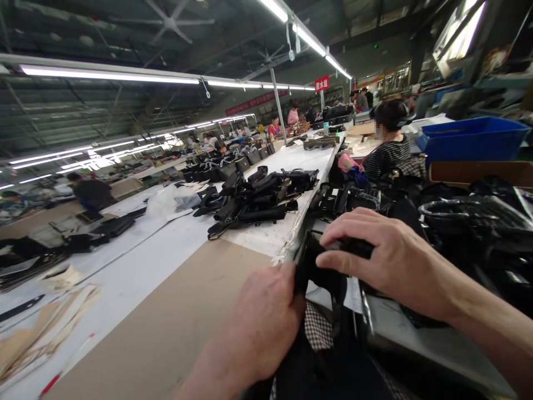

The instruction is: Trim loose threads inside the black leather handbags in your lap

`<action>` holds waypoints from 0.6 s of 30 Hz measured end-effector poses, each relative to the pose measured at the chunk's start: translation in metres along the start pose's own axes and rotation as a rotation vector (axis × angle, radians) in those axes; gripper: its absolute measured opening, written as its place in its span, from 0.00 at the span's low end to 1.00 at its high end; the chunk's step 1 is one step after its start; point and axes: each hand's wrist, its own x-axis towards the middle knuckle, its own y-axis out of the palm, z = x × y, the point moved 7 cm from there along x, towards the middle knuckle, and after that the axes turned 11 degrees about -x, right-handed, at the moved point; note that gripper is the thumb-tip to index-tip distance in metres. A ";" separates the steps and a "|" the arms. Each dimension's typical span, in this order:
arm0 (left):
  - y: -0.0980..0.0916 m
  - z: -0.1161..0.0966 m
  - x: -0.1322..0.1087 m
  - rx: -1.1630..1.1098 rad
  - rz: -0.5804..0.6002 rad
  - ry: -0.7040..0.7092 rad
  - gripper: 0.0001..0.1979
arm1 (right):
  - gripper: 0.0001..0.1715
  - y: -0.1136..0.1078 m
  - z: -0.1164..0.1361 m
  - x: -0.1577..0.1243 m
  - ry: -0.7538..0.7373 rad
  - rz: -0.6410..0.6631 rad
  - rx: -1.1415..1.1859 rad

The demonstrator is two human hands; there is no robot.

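Observation:
My left hand (266, 319) is closed in a fist on the lower edge of a black leather piece (322, 278) at the near edge of the long work table (166, 311). My right hand (385, 255) lies over the top of the same black piece, fingers curled and pressing on it. A checked lining (317, 329) shows below the piece, between my two hands.
A heap of black leather parts (256, 200) lies mid-table, with more black parts (100, 230) at the left. A seated person in a striped top (387, 153) works ahead to the right. A blue bin (472, 139) and black bags (478, 222) crowd the right side. Other workers sit far back.

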 end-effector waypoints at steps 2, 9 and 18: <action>0.014 0.009 -0.008 0.037 0.033 -0.062 0.11 | 0.20 0.017 0.003 -0.011 -0.028 0.078 -0.105; 0.060 0.033 -0.020 -0.073 0.187 -0.154 0.10 | 0.17 0.071 0.003 -0.068 -0.026 0.316 -0.190; 0.085 0.059 -0.002 -0.222 0.259 -0.030 0.06 | 0.08 0.096 -0.028 -0.077 0.202 0.234 0.044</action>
